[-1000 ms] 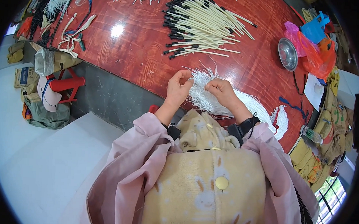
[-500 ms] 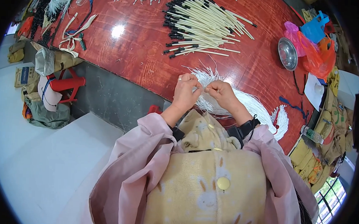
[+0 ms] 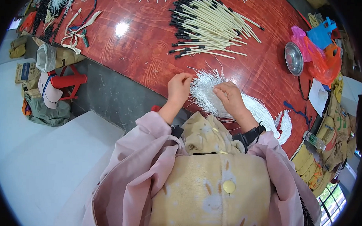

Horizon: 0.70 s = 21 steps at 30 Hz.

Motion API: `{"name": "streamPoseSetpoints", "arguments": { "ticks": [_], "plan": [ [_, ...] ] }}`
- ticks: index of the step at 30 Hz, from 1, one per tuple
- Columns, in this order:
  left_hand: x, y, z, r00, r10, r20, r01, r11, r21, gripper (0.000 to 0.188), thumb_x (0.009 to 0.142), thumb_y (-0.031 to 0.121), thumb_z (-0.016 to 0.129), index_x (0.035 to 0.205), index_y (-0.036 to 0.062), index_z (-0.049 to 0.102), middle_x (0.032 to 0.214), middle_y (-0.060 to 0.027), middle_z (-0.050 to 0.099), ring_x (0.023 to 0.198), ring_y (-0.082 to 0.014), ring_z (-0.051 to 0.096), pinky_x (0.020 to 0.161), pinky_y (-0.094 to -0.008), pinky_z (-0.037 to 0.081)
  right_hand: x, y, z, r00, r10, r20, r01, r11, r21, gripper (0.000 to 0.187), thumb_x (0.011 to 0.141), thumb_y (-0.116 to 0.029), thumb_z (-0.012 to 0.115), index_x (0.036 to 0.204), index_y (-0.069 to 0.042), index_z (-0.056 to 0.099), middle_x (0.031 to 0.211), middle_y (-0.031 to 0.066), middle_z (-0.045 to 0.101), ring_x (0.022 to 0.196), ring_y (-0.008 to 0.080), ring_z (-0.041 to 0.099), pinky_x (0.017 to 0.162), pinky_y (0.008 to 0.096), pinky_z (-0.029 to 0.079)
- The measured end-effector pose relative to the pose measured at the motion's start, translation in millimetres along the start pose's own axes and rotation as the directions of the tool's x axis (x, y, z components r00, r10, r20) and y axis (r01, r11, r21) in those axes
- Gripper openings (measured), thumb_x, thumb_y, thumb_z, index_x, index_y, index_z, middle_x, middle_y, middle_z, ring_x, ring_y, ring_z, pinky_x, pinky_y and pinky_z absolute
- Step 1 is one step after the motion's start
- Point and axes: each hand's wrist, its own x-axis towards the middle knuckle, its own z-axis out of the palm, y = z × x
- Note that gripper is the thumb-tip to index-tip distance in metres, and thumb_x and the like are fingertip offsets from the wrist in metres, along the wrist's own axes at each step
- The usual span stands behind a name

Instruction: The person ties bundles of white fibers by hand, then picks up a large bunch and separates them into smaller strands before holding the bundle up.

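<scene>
A thick bundle of white strands (image 3: 257, 110) lies on the red table, its frayed end spread between and beyond my hands. My left hand (image 3: 179, 88) is closed in a pinch at the left of this end. Over the bundle, my right hand (image 3: 231, 100) is also closed, with its thumb and fingers pressed together. Whatever either pinch holds is too fine or too hidden to make out. Beyond my hands lies a pile of pale thin sticks (image 3: 213, 29) with black tips.
On the right of the red table (image 3: 135, 58) sit a metal bowl (image 3: 293, 58), an orange-red plastic bag (image 3: 322, 62) and a blue bag (image 3: 322, 32). A plastic bottle (image 3: 314, 140) is by the right edge. Left of the table stands a red stool (image 3: 71, 82).
My hands were close together above the frayed end and have moved apart, the left one to the left and the right one to the right. Both remain closed.
</scene>
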Motion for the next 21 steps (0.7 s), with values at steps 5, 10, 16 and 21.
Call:
{"name": "streamPoseSetpoints", "arguments": {
  "ticks": [5, 10, 16, 21],
  "plan": [
    [7.6, 13.2, 22.6, 0.987, 0.133, 0.092, -0.151, 0.962, 0.226, 0.016, 0.074, 0.007, 0.070, 0.088, -0.0001, 0.066, 0.073, -0.0091, 0.064, 0.069, -0.0200, 0.064, 0.063, -0.0305, 0.050, 10.8, -6.4, -0.4, 0.999, -0.037, -0.006, 0.037, 0.997, -0.072, 0.019, 0.083, -0.021, 0.067, 0.086, -0.002, 0.068, 0.080, 0.0127, 0.065, 0.080, 0.0307, 0.057, 0.073, 0.0393, 0.045],
    [0.7, 10.5, 22.7, 0.974, 0.216, 0.074, -0.226, 0.956, 0.185, 0.014, 0.072, 0.001, 0.067, 0.087, -0.0002, 0.065, 0.073, -0.0088, 0.064, 0.066, -0.0200, 0.063, 0.062, -0.0297, 0.050, 16.6, -11.2, -0.6, 0.999, 0.013, 0.029, -0.011, 0.998, -0.062, 0.019, 0.082, -0.020, 0.068, 0.087, -0.002, 0.068, 0.083, 0.0135, 0.065, 0.082, 0.0317, 0.058, 0.073, 0.0393, 0.045],
    [-5.5, 17.4, 20.0, 0.978, 0.029, 0.209, 0.021, 0.972, -0.234, 0.009, 0.073, -0.002, 0.063, 0.082, -0.0011, 0.063, 0.071, -0.0091, 0.064, 0.066, -0.0167, 0.063, 0.062, -0.0298, 0.049, 25.2, -1.3, 8.0, 0.999, -0.041, -0.015, 0.039, 0.996, -0.077, 0.020, 0.078, -0.016, 0.073, 0.092, -0.002, 0.067, 0.087, 0.0105, 0.066, 0.079, 0.0254, 0.057, 0.067, 0.0350, 0.045],
    [-6.0, 22.6, 20.1, 0.956, 0.042, 0.289, 0.081, 0.913, -0.401, 0.014, 0.078, -0.007, 0.058, 0.090, -0.0006, 0.064, 0.075, -0.0003, 0.061, 0.064, -0.0046, 0.054, 0.059, -0.0210, 0.045, 33.8, 7.9, 12.6, 0.997, 0.028, 0.067, -0.024, 0.998, -0.057, 0.019, 0.075, -0.014, 0.074, 0.087, -0.002, 0.066, 0.083, 0.0093, 0.064, 0.076, 0.0225, 0.056, 0.067, 0.0334, 0.045]
  ]
}}
